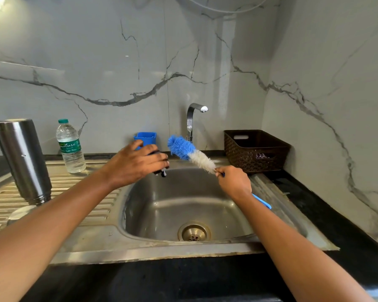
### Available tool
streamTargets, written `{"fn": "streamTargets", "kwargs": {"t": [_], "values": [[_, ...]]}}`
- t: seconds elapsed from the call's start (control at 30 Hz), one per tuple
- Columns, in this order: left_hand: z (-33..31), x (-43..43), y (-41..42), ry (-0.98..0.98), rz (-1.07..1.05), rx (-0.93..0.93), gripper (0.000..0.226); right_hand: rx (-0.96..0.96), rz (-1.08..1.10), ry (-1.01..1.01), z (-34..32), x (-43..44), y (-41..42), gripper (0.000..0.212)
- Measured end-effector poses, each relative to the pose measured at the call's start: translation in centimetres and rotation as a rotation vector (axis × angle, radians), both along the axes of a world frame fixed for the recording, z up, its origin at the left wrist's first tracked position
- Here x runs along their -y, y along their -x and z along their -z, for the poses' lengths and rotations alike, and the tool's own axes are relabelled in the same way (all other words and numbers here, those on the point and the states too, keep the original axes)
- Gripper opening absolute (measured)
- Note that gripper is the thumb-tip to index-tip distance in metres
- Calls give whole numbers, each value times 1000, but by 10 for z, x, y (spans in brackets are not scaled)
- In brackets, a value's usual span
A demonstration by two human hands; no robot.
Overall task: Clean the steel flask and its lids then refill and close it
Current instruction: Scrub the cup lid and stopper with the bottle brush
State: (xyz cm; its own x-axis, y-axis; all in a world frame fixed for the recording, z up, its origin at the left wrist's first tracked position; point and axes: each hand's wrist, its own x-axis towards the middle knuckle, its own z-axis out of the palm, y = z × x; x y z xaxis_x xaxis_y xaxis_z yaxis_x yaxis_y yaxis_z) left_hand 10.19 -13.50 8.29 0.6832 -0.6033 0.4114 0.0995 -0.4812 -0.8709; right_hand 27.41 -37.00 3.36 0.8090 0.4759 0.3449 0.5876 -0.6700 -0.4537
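Left hand gripping a small black lid over the steel sink, right hand clutching a blue-and-white bristle brush beside it, tall steel flask mouth-down far left of both hands

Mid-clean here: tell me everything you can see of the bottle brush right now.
The bottle brush has a fluffy bristle head, blue at the tip and white nearer the grip, on a slim blue plastic handle. The right hand grips it just below the bristles; the handle end juts out behind the wrist. It slants up and left above the sink, tip toward the tap, touching only that hand.
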Motion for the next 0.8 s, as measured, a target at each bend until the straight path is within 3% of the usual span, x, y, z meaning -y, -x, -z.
{"fn": "streamTargets", "kwargs": {"t": [0.3,0.43,0.53,0.63,0.73,0.8], "values": [[10,4,2,-51,-5,-101,43,10,-2,9,1,0,3,30],[8,5,1,273,-74,-5,56,12,-10,14,1,1,4,31],[18,5,2,6,9,-121,36,16,-16,19,1,2,5,31],[21,5,6,64,-3,-35,35,28,-18,36,2,3,6,31],[27,3,5,-22,-11,-45,35,34,-14,39,2,2,7,31],[27,4,6,61,0,-9,33,36,-11,44,2,2,7,30]]}}
